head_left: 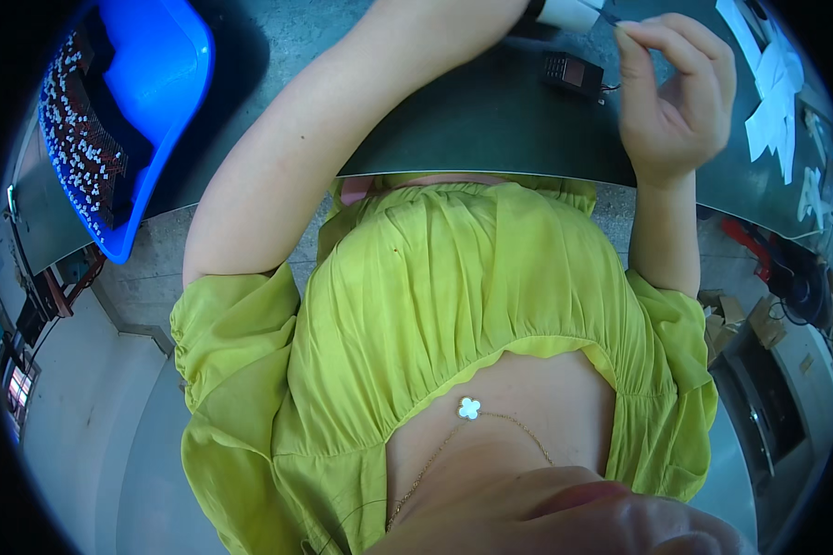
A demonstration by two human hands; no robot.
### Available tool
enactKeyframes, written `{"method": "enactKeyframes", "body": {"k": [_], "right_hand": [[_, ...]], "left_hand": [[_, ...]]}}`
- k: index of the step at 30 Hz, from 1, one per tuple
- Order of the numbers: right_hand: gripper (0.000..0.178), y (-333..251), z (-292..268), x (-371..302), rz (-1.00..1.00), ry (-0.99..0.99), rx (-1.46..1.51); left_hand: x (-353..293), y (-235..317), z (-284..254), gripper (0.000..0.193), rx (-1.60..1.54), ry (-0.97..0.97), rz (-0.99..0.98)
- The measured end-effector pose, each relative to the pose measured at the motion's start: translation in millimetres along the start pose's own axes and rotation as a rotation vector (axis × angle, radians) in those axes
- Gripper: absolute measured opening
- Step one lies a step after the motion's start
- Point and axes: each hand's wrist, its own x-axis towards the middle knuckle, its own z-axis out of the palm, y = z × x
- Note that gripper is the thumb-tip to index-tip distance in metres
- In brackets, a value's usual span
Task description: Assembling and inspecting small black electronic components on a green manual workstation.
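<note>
At the top edge, my left forearm reaches across the table to my left hand (pixel 500 13), whose fingers are cut off by the picture's border. Right beside it is a white piece (pixel 572 13) with a dark end; whether the left hand grips it I cannot tell. My right hand (pixel 680 97) is closed in a pinch, thumb against forefinger, on a small dark strip (pixel 611 17) that meets the white piece. Below the pinch, a small black box (pixel 574 74) with a gridded face and a short wire lies on the table.
A dark green table (pixel 491 129) spans the top. On its left stands a blue bin (pixel 171 92) beside dark mesh-like parts (pixel 88 129) dotted with many small white bits. White paper strips (pixel 773 102) lie at the right. A red and black object (pixel 759 254) is beyond the table's right side.
</note>
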Motion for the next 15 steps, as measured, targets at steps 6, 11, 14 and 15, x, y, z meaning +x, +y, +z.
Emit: {"method": "enactKeyframes", "body": {"k": [6,11,14,15], "right_hand": [[0.010,35.7,-45.2,-34.9,0.828,-0.102,0.913],[0.011,31.6,-53.7,-31.6,1.075,-0.405,0.939],[0.005,-9.9,-39.2,-8.5,1.191,-0.289,0.924],[0.005,-10.8,-47.3,8.2,1.250,-0.409,0.924]], "left_hand": [[15.2,4.7,-7.1,0.023,0.293,-0.255,0.299],[8.6,18.6,-1.8,0.043,0.440,-0.635,0.368],[2.4,14.5,3.8,0.038,0.437,-0.696,0.329],[2.9,15.2,6.2,0.036,0.472,-0.710,0.324]]}}
